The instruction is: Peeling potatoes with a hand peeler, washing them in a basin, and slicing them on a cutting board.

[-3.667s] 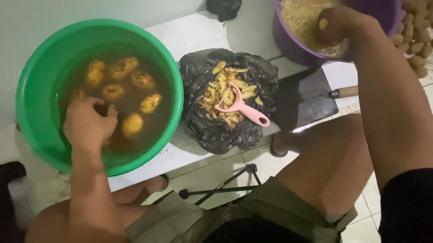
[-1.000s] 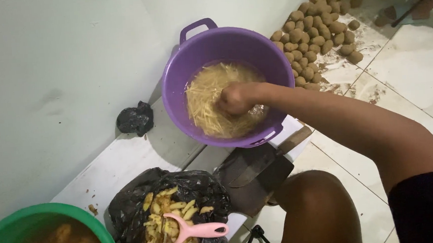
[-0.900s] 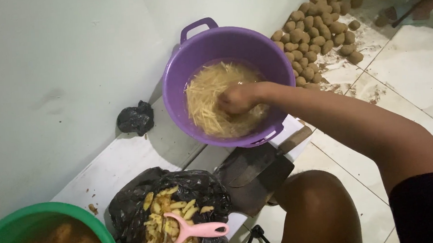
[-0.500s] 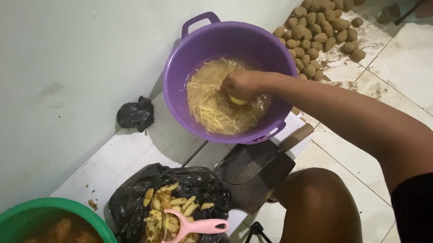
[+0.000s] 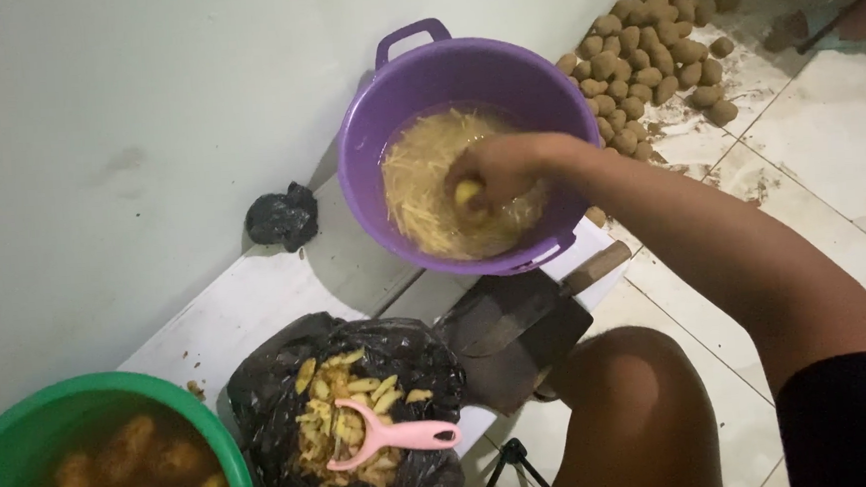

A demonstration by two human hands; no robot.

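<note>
Fingers of the right hand are curling tight around a peeled yellow potato, now dipping lower at upper centre in the round purple plastic tub of water and potato shreds. Lower left, a pink plastic peeler is lying on peelings in a black plastic bag, beside a green plastic basin of soaking potatoes.
</note>
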